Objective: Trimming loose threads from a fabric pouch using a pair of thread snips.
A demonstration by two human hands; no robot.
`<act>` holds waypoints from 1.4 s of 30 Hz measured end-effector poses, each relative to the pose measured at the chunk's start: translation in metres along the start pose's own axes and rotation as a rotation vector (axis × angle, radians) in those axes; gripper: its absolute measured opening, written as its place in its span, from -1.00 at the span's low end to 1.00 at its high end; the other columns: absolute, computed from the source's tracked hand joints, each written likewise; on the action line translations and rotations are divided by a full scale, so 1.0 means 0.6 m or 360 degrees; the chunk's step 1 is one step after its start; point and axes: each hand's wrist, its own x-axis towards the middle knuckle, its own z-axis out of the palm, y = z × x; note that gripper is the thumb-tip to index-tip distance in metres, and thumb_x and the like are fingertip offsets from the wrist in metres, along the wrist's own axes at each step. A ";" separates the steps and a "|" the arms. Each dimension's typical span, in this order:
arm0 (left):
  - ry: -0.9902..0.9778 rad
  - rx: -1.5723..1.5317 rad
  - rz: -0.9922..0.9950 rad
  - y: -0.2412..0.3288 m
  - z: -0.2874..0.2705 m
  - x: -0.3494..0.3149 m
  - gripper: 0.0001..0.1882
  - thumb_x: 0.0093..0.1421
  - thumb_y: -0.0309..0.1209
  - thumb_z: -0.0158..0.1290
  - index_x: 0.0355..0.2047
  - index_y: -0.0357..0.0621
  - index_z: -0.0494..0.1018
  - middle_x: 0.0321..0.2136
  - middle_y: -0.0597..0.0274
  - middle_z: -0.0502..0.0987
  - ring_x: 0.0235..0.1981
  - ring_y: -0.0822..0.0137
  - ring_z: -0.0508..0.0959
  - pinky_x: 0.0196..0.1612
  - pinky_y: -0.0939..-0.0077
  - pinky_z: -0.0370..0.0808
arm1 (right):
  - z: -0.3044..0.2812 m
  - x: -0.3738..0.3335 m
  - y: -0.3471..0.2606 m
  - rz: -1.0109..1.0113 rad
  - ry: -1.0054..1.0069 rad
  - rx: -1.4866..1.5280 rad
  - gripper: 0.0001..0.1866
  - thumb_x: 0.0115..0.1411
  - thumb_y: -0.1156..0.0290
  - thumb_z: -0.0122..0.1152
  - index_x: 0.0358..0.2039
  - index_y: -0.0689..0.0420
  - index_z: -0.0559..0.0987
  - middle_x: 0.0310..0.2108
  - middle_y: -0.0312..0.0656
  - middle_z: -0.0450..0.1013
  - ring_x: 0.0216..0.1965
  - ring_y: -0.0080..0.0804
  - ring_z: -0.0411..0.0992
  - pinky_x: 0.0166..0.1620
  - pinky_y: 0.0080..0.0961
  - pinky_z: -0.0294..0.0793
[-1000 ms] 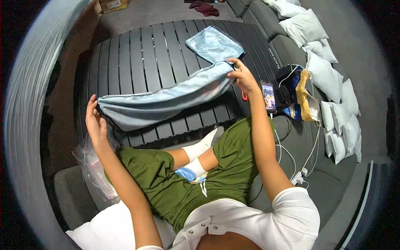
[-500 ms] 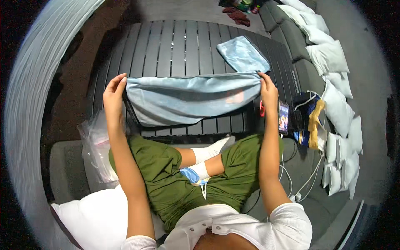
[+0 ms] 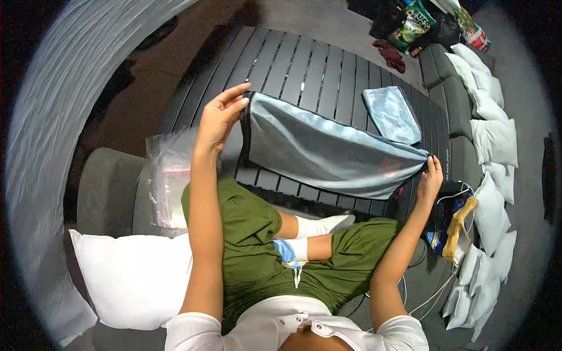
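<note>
- The left hand [image 3: 224,114] is raised higher than the right, thumb and fingers pinching one corner of the pale blue cloth [image 3: 328,153].
- The right hand [image 3: 431,178], lower and farther out, grips the opposite corner between thumb and fingertips.
- Soft, slightly sheer-looking fabric stretches slantwise between them above the slatted dark table [image 3: 280,64], its lower edge sagging.
- Dark edging borders its left end; a faint pinkish patch shows near the right.
- Beyond it, a folded light-blue cloth [image 3: 391,114] lies flat on the slats.
</note>
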 end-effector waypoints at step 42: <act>-0.0590 -0.0570 -0.0216 -0.004 0.079 -0.027 -0.10 -0.16 -0.79 -0.02 0.22 -0.04 -0.07 0.22 0.06 -0.08 -0.35 0.53 0.37 -0.29 0.72 0.43 | -0.047 0.024 0.173 0.0369 -0.0572 -0.1995 -0.74 0.00 0.43 -0.08 -0.25 0.18 0.39 -0.52 -0.09 0.42 -0.61 -0.37 0.39 -0.64 -0.44 0.35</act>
